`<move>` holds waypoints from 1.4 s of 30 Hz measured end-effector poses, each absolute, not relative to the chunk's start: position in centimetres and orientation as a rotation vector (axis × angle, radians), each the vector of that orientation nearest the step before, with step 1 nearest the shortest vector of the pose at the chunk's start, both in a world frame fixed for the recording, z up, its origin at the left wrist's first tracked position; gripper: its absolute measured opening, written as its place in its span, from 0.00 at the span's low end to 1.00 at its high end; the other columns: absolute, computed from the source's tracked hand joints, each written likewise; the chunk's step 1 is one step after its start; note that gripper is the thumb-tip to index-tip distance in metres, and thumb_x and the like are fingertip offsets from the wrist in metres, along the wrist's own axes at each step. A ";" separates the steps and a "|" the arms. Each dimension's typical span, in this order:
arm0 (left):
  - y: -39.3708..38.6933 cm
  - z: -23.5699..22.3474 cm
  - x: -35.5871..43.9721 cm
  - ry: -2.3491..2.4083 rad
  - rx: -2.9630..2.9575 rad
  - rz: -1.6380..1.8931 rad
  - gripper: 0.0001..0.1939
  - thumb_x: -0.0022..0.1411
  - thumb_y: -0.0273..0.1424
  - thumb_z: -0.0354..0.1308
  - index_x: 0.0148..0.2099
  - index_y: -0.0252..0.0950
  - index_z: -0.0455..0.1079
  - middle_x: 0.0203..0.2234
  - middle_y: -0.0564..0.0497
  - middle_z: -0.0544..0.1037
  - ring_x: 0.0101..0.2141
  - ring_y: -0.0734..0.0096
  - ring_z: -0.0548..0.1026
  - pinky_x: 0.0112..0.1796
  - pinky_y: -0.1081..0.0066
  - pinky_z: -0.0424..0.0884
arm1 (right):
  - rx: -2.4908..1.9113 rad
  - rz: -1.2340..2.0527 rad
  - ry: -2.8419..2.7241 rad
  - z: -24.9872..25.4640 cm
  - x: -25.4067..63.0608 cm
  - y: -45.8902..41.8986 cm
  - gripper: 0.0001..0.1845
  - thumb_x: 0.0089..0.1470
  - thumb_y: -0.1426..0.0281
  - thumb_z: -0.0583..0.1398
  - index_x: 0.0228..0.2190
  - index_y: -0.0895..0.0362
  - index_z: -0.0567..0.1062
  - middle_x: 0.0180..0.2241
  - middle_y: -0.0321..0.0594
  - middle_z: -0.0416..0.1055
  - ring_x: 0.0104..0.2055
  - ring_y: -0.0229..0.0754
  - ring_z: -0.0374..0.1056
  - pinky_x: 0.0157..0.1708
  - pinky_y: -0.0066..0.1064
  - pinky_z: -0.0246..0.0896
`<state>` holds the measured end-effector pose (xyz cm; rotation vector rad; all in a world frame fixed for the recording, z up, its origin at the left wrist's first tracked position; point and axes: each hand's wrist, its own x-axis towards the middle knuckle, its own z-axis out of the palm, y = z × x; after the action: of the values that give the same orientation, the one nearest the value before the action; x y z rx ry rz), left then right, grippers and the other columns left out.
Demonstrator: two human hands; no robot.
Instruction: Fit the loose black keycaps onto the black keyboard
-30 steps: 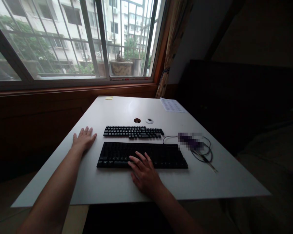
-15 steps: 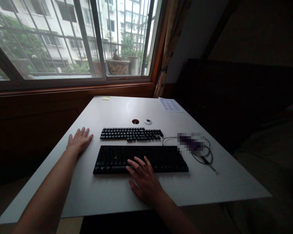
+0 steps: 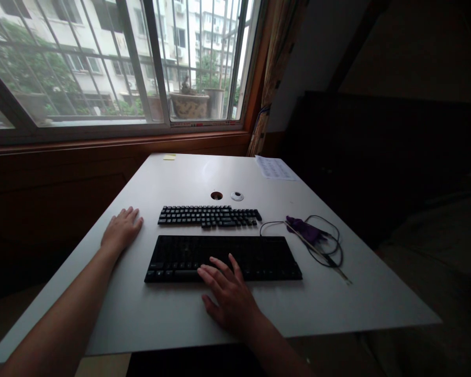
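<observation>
Two black keyboards lie on a white table point(image 3: 172, 319). The larger keyboard point(image 3: 259, 256) is nearer to me. My right hand point(image 3: 227, 296) rests open on its front edge, fingers spread over the keys. The smaller keyboard point(image 3: 209, 215) lies just behind it. My left hand point(image 3: 120, 230) lies flat and open on the bare tabletop, to the left of both keyboards, touching neither.
A black cable with a purple item point(image 3: 310, 233) is coiled right of the keyboards. A cable hole point(image 3: 216, 195) and its round cap point(image 3: 237, 196) sit behind them. A sheet of paper point(image 3: 275, 167) and a yellow note point(image 3: 169, 156) lie near the window point(image 3: 102, 63).
The view has shifted a little. My right hand has slid slightly toward me and to the left along the large keyboard. My left hand stays flat on the table.
</observation>
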<state>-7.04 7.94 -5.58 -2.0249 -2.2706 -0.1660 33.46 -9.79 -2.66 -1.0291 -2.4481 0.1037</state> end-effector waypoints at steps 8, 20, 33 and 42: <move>7.3 -6.2 -7.8 -2.174 -2.074 -0.332 0.31 0.70 0.41 0.38 0.66 0.32 0.64 0.65 0.41 0.66 0.67 0.55 0.59 0.65 0.59 0.56 | -1.047 0.101 -2.431 -3.0 33.3 -9.7 0.28 0.63 0.65 0.59 0.63 0.50 0.65 0.63 0.39 0.67 0.70 0.49 0.51 0.72 0.56 0.27; 5.8 -6.0 -7.6 -2.120 -2.247 -0.564 0.29 0.65 0.43 0.44 0.61 0.37 0.71 0.64 0.47 0.69 0.65 0.57 0.62 0.66 0.59 0.58 | -1.171 0.121 -2.332 0.2 33.2 -4.4 0.16 0.66 0.66 0.56 0.54 0.51 0.72 0.57 0.42 0.72 0.63 0.48 0.61 0.69 0.52 0.44; 6.1 -6.1 -7.8 -2.115 -2.233 -0.566 0.29 0.65 0.44 0.44 0.61 0.37 0.71 0.63 0.46 0.69 0.65 0.57 0.63 0.65 0.59 0.58 | -1.178 0.050 -2.332 -2.3 31.4 2.3 0.15 0.64 0.73 0.55 0.51 0.53 0.71 0.60 0.41 0.69 0.68 0.51 0.53 0.69 0.55 0.43; 6.3 -7.0 -8.4 -2.064 -2.230 -0.574 0.28 0.66 0.43 0.45 0.61 0.38 0.71 0.63 0.46 0.69 0.64 0.57 0.64 0.65 0.59 0.59 | -1.177 0.130 -2.349 -2.3 31.3 2.3 0.14 0.64 0.73 0.54 0.49 0.52 0.72 0.60 0.39 0.70 0.71 0.52 0.49 0.68 0.61 0.42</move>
<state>-8.41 6.32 -7.01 -2.2297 -2.0636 -0.5740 31.25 2.28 -2.29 -1.1770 -2.3487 0.1295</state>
